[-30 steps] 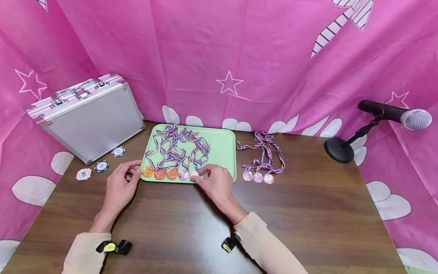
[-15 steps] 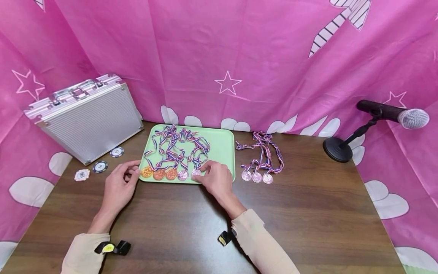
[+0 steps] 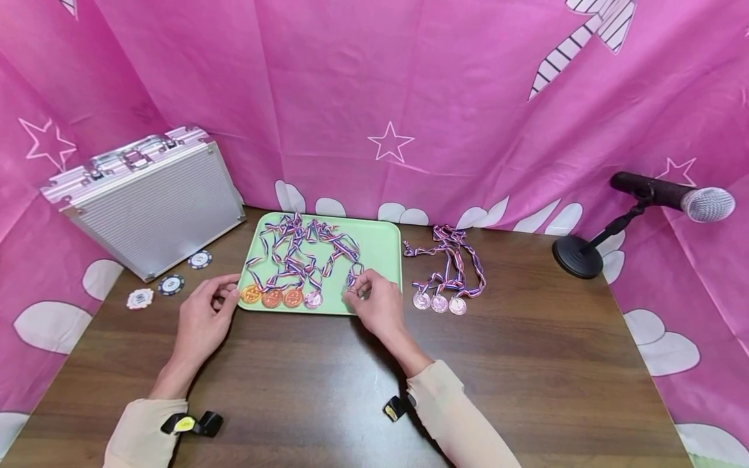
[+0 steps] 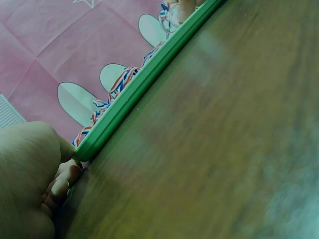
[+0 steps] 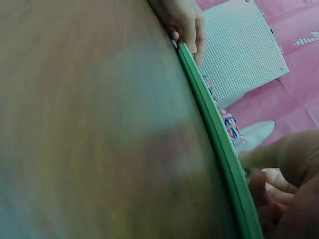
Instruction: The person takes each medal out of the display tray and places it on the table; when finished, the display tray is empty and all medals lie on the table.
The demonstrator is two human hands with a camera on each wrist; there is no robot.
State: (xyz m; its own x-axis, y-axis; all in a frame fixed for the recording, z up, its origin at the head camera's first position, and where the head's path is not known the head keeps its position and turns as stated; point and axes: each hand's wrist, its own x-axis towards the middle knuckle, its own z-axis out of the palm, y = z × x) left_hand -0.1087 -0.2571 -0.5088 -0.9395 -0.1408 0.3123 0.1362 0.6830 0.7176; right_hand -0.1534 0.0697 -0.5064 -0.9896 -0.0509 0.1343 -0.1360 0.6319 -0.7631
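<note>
On the table [image 3: 328, 390], the left hand [image 3: 205, 312] grips the near left corner of a green tray [image 3: 380, 247], which lies toward the table's far edge. The right hand [image 3: 377, 302] pinches a silver medal [image 4: 170, 18] by the tray's near edge. Along that edge, left to right, lie a gold medal [image 3: 251, 294], two bronze medals [image 3: 272, 299] and a pale medal [image 3: 313, 299], their striped ribbons tangled behind. Three ribboned medals [image 3: 439, 303] rest right of the tray. An aluminium case [image 3: 164, 208] and three poker chips [image 3: 171, 285] occupy the table's far left corner; a microphone [image 3: 652, 187] stands at its far right corner.
</note>
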